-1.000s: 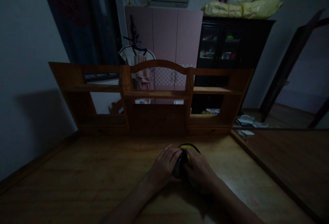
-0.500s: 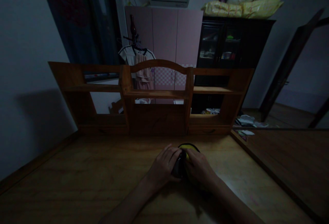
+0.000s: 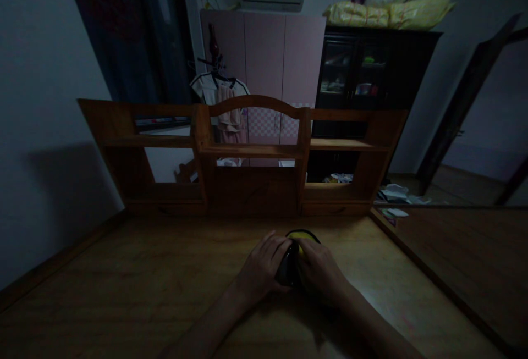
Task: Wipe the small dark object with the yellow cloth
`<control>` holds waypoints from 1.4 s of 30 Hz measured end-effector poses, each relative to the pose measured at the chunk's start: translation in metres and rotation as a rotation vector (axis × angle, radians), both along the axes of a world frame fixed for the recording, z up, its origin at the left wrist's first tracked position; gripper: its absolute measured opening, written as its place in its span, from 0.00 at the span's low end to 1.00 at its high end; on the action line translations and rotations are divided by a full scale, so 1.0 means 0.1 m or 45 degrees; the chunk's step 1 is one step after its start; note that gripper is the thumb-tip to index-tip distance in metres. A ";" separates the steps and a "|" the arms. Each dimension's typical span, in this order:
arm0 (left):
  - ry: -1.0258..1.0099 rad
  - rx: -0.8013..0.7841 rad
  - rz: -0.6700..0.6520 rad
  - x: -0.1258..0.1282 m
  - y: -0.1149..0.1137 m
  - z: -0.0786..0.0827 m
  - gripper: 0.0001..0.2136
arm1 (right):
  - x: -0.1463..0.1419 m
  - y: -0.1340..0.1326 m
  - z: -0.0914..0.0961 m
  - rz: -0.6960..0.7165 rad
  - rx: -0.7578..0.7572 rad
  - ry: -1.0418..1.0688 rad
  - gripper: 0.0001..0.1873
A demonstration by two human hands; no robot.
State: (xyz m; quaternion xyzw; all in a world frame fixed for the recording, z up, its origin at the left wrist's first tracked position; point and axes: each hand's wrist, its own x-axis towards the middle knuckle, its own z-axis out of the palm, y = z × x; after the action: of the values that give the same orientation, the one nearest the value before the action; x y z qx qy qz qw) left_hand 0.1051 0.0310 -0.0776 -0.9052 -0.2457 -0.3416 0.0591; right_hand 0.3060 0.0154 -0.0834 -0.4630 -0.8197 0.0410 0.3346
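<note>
On the wooden desk (image 3: 136, 287), my left hand (image 3: 260, 268) and my right hand (image 3: 320, 272) both wrap around a small round object (image 3: 297, 237) with a yellow top and a dark side. Its yellow rim shows just beyond my fingertips. Most of it is hidden under my fingers, and the dim light keeps me from telling what it is. Both hands rest close together on the desktop, near the middle of the desk.
A wooden shelf unit (image 3: 251, 153) stands along the back of the desk. A second dark tabletop (image 3: 470, 260) adjoins on the right. Behind are a pink wardrobe (image 3: 284, 62), a dark cabinet (image 3: 363, 73) and hanging clothes (image 3: 220, 100).
</note>
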 end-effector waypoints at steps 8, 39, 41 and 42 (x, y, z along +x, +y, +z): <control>0.010 -0.015 0.011 -0.01 -0.01 0.02 0.44 | 0.01 0.01 0.00 -0.020 -0.012 -0.035 0.17; -0.117 0.158 0.128 -0.02 -0.02 0.00 0.35 | -0.08 -0.03 0.08 0.146 -0.498 0.620 0.11; -0.121 0.161 0.147 -0.02 -0.03 0.01 0.35 | -0.09 -0.03 0.07 0.229 -0.592 0.738 0.14; -0.106 0.149 0.141 -0.01 -0.03 0.02 0.35 | -0.09 -0.03 0.05 0.253 -0.606 0.770 0.16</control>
State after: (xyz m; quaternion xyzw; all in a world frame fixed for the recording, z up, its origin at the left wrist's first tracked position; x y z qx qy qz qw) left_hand 0.1038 0.0275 -0.0758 -0.8702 -0.2774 -0.3889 0.1206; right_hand 0.2969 0.0128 -0.0782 -0.4130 -0.6925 0.3966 0.4388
